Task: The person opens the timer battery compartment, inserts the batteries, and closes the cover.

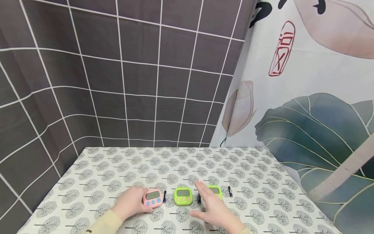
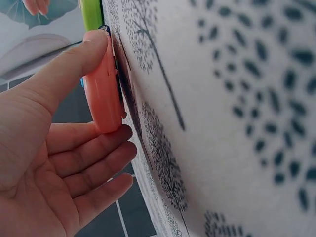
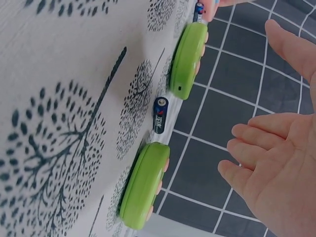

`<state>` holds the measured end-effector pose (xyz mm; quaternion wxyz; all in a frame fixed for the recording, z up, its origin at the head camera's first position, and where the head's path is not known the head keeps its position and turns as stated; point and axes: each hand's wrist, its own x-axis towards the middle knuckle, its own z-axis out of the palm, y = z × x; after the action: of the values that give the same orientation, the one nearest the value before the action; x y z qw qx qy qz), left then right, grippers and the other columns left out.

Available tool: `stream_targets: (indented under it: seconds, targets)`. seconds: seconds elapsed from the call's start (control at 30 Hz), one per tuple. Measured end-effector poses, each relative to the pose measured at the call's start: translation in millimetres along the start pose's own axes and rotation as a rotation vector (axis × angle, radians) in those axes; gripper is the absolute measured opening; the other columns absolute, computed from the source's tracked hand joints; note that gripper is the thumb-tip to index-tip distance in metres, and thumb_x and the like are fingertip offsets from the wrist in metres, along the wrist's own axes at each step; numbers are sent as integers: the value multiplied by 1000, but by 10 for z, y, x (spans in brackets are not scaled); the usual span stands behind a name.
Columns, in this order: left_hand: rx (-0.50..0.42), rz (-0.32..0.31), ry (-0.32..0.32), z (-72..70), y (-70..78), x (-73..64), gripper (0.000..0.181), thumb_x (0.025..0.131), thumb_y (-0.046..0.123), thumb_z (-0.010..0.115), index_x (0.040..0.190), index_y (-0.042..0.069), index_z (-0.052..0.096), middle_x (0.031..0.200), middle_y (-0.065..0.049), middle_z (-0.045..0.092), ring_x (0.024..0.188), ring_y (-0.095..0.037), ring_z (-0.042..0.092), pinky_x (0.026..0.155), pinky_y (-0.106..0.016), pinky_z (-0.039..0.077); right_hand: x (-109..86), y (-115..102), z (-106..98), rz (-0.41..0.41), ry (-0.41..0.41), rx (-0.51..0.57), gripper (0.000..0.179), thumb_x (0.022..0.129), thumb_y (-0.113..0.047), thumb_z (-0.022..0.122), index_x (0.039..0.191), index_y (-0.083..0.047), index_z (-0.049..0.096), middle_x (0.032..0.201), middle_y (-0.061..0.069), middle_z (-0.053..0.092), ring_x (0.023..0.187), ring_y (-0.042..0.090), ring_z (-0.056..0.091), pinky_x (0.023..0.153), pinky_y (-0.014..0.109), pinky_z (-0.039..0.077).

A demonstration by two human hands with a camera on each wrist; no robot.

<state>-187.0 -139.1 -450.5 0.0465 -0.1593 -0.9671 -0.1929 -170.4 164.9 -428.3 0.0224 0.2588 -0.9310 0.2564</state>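
Note:
My left hand (image 1: 131, 202) holds a pink digital timer (image 1: 153, 198) with blue buttons at its left side. In the left wrist view the thumb lies on one edge of the timer and the fingertips (image 2: 121, 134) meet the opposite one. My right hand (image 1: 213, 209) hovers above the cloth with fingers extended, holding nothing. It partly hides a green timer (image 1: 216, 191) and a dark battery (image 1: 199, 199). Another green timer (image 1: 183, 196) with pink buttons lies between the hands. The right wrist view shows the battery (image 3: 160, 115) lying between both green timers.
A second battery (image 1: 164, 196) lies just right of the pink timer, and a third (image 1: 230, 191) right of the far green one. A tree-print cloth (image 1: 175, 169) covers the table. Behind hang a dark grid-pattern curtain (image 1: 140, 81) and a leaf-print sheet (image 1: 306, 130).

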Motion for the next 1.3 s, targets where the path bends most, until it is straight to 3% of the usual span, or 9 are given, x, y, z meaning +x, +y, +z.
stream_targets:
  seconds: [0.1,0.87,1.3]
  targets:
    - [3,5,13,2,-6,4,45,54,45,85,84,18,65,67,14,50,60,-4,42,54,-24,39,7,-8,16,-2,-8,-2,95,74,-40,76,147,-1,29,152,15,31,138,34,31,109,52,28]
    - [-28,13,-8,-16,-26,-16,61,54,43,86,101,8,69,82,7,63,71,-10,53,64,-33,47,189,-144,176,-60,-64,-22,89,75,-41,75,144,0,35,148,15,38,135,34,36,108,51,30]
    - [-29,14,-16,-34,-45,-23,60,55,36,87,103,6,68,72,10,55,65,-7,44,58,-29,42,328,-260,208,-72,-78,-36,87,75,-36,76,144,-1,36,147,14,39,135,32,37,108,50,31]
